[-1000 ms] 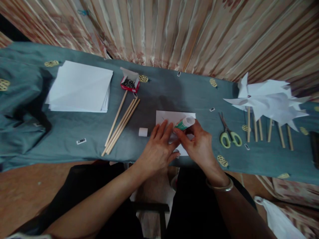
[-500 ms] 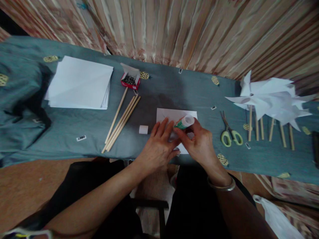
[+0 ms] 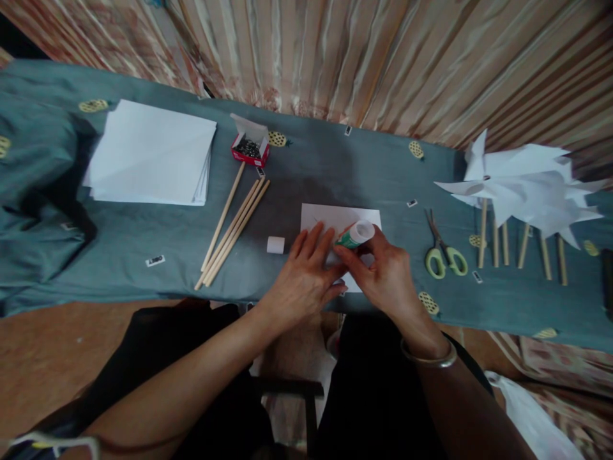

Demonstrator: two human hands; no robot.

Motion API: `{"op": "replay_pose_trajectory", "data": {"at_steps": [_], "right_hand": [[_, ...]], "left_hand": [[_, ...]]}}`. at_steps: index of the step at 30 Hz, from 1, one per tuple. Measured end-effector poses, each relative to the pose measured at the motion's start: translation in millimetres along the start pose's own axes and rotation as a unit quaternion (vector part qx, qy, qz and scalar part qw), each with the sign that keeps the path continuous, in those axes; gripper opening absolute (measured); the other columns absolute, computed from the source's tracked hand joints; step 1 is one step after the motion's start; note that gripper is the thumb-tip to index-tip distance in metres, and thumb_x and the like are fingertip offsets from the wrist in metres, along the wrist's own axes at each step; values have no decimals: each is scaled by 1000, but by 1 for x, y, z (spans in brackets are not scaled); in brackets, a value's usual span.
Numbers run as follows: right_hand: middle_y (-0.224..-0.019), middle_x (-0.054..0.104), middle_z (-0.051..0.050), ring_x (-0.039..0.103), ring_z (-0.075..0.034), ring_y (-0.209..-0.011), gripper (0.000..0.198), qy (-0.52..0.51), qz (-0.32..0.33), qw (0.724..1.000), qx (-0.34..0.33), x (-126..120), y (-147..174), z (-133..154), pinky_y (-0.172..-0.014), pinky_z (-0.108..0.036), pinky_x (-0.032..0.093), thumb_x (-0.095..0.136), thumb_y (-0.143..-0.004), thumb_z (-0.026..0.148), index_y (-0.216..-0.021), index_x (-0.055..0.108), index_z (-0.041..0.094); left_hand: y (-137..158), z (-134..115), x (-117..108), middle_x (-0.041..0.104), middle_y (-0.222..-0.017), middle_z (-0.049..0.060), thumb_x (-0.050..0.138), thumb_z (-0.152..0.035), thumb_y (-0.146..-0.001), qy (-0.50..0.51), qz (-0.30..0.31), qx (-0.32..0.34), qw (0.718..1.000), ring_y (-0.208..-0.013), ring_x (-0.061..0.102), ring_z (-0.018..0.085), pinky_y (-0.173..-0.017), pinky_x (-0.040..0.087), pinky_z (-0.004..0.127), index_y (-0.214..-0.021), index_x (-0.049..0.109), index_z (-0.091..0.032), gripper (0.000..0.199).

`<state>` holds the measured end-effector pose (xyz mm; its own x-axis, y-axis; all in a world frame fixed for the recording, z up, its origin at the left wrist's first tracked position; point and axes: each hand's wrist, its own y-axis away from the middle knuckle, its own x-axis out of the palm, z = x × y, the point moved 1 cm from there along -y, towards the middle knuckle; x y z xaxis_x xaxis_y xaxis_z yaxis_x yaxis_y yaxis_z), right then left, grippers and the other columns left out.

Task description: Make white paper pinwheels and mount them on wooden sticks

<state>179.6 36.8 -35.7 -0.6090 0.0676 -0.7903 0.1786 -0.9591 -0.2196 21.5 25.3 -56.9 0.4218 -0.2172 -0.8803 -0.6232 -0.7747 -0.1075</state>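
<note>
We find smooth, matt paper [image 3: 330, 216] under the left hand [image 3: 302, 276]; a plastic tube [image 3: 352, 235], smooth-looking, in the right hand [image 3: 385, 271]; bare, matt wooden sticks [image 3: 237, 232] left of the left hand; scissors [image 3: 438, 243] with metal blades [image 3: 433, 227] and plastic handles [image 3: 428, 263] right of the right hand; and, beneath both hands, creased matt cloth [image 3: 378, 172].

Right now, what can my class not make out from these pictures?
All in the head view:
Lower end of the glue stick: hidden around the right hand and left hand.
Middle of the paper sheet: covered by both hands.
Pinwheels: exact number hidden by overlap.
Dark object: cut off by right edge.
Small label: lettering too blurred.
</note>
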Motion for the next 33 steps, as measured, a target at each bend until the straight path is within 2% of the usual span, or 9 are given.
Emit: {"op": "replay_pose_trajectory", "data": {"at_steps": [6, 16, 27, 33], "right_hand": [[-73, 66, -2, 64, -16, -62, 21, -3, 4, 1000, 2, -1, 2, 0, -60, -26, 49, 60, -88, 37, -97, 57, 19], [-74, 66, -1, 64, -17, -62, 22, -22, 14, 1000, 4, -3, 5, -4, -59, -27, 50, 60, -88, 36, -102, 57, 19], [-88, 68, -5, 66, -19, -74, 21, -26, 36, 999, -5, -7, 10, -2, -67, -30, 53, 59, -89, 31, -105, 55, 19], [-87, 68, -5, 66, -19, -72, 20, -28, 42, 999, 14, -9, 12, -5, -67, -31, 54, 58, -89, 31, -105, 56, 20]], "left_hand": [[0, 1, 1, 35, -151, 17, 58, -38, -89, 10, 0, 4, 1000, -144, 20, 39, -115, 21, 60, -114, 66, -19, 33], [2, 3, 0, 33, -154, 11, 56, -39, -90, 40, -15, 14, 999, -145, 18, 38, -113, 21, 63, -113, 67, -23, 31], [2, 3, 0, 35, -151, 15, 55, -38, -90, 40, -13, 14, 999, -144, 19, 40, -113, 22, 63, -115, 67, -22, 32], [2, 3, 0, 34, -153, 14, 55, -38, -90, 36, -18, 14, 999, -145, 19, 38, -114, 22, 61, -115, 67, -23, 32]]}}
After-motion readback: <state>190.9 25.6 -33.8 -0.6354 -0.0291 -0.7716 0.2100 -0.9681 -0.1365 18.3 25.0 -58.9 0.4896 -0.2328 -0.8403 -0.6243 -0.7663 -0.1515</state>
